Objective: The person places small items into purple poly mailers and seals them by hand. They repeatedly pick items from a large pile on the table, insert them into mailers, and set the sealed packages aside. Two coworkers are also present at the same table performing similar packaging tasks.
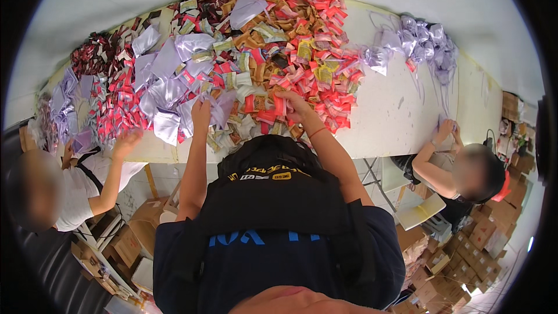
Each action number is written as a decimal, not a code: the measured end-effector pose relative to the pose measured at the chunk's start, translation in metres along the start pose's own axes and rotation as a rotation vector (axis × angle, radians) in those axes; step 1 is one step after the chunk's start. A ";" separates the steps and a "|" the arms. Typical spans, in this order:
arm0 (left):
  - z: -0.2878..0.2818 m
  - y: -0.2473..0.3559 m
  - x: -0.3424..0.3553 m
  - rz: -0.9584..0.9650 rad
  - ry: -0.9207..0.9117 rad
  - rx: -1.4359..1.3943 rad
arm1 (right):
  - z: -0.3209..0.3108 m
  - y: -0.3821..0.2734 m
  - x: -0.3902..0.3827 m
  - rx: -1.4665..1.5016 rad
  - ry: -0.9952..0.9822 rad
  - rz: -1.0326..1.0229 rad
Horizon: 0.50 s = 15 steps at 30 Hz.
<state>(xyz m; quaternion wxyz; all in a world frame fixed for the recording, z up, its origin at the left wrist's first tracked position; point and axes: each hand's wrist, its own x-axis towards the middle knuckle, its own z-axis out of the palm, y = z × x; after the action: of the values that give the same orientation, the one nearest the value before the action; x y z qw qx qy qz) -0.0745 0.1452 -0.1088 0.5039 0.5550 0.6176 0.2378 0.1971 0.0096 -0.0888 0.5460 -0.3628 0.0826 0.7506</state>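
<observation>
My left hand (201, 110) grips a lavender satin pouch (221, 107) just above the table's near edge. To its right, my right hand (295, 106) pinches a red-pink sachet (279, 102) among a dense heap of small sachets (319, 93) in pink, brown, cream and yellow. More lavender pouches (165, 96) lie loose on the left part of the heap, beside darker red and pink packets (119, 113).
A co-worker (87, 197) at the left reaches over the packets; another (442, 171) at the right handles lavender items near bunched drawstring pouches (436, 52). The white table (395, 116) has bare surface at right. Cardboard boxes (476, 244) and a shelf (110, 250) stand below.
</observation>
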 end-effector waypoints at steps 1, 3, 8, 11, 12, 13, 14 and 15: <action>-0.002 -0.002 -0.006 0.021 0.039 -0.032 | 0.002 0.001 0.003 -0.077 0.051 -0.040; -0.003 -0.009 -0.009 0.083 0.102 -0.059 | -0.008 0.005 0.012 -0.141 0.072 -0.095; 0.004 -0.023 -0.010 0.265 0.192 -0.034 | -0.031 0.018 0.026 -0.258 0.122 -0.203; 0.003 0.001 -0.020 0.148 0.167 0.072 | -0.038 0.028 0.017 -1.030 0.300 -0.619; 0.003 -0.002 -0.019 0.196 0.166 0.144 | -0.038 0.028 0.014 -1.164 0.343 -0.698; 0.001 -0.003 -0.017 0.247 0.165 0.217 | -0.040 0.029 0.013 -1.119 0.320 -0.724; 0.000 -0.004 -0.016 0.297 0.164 0.290 | -0.042 0.029 0.012 -1.087 0.364 -0.762; -0.003 -0.007 -0.018 0.273 0.154 0.265 | -0.045 0.028 0.011 -1.055 0.406 -0.800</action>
<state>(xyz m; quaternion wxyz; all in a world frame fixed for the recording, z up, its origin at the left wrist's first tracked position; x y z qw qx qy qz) -0.0827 0.1276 -0.1069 0.3409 0.6754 0.5991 0.2621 0.1909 -0.0159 -0.1359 0.5050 -0.7158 -0.3332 0.3486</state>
